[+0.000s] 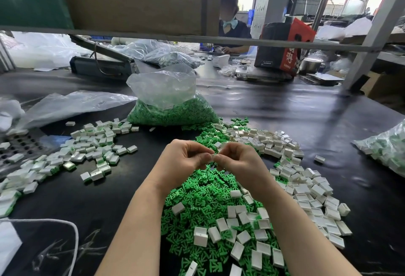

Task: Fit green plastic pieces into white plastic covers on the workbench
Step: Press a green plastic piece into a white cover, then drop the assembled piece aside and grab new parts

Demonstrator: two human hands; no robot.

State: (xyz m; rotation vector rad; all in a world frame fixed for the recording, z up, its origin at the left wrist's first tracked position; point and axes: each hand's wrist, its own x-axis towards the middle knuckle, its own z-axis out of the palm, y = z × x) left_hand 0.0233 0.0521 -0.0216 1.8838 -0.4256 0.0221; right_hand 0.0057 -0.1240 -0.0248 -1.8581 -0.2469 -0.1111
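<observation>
Your left hand (186,158) and right hand (237,159) pinch 1 small white cover (212,156) between their fingertips, above the green pieces (203,196) heaped on the workbench (306,109). Any green insert is hidden. Press crooked and it may jam or spring into the heap.

Red-black carton (285,45) far right, steel pot (310,64) beside it — coworker (232,23) behind.

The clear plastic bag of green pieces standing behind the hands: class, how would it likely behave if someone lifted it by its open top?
The clear plastic bag would probably be floppy: its top is thin, crumpled film. It likely sags under load, since the green pieces bulge its base. Pieces may spill; some already lie loose beside it.
</observation>
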